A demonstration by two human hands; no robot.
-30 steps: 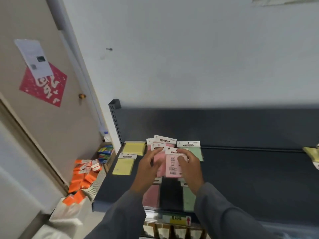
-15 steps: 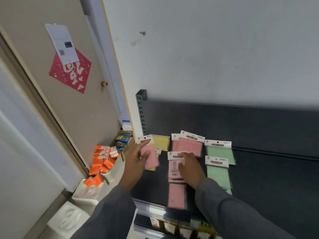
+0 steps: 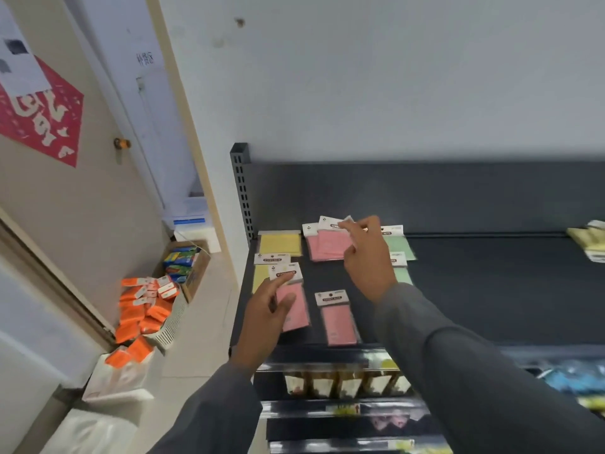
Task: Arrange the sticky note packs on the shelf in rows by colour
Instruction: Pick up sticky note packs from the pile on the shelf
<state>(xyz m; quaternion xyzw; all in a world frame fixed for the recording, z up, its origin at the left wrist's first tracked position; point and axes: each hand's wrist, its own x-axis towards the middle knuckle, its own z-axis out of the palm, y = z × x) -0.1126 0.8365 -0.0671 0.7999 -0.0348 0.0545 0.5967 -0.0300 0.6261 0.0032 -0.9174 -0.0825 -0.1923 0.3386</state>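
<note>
Dark shelf [image 3: 491, 290], pink sorting: left hand [image 3: 266, 309] pinches a stray pink pack [image 3: 292, 303]; right hand [image 3: 368, 253] grips the rear pink stack's [image 3: 327, 245] header. Next: align it.

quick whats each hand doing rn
left hand: pinching a pink pack near the shelf's front left
right hand: fingers at the back pink packs, grip unclear

right hand [image 3: 368, 257]: was lifted off the middle pink pack [image 3: 337, 317], now raised to the rear pink packs [image 3: 327, 244], a header card pinched | left hand [image 3: 265, 317]: pink pack [image 3: 291, 299] carried from the yellow column toward the shelf front | middle pink pack: left uncovered
</note>
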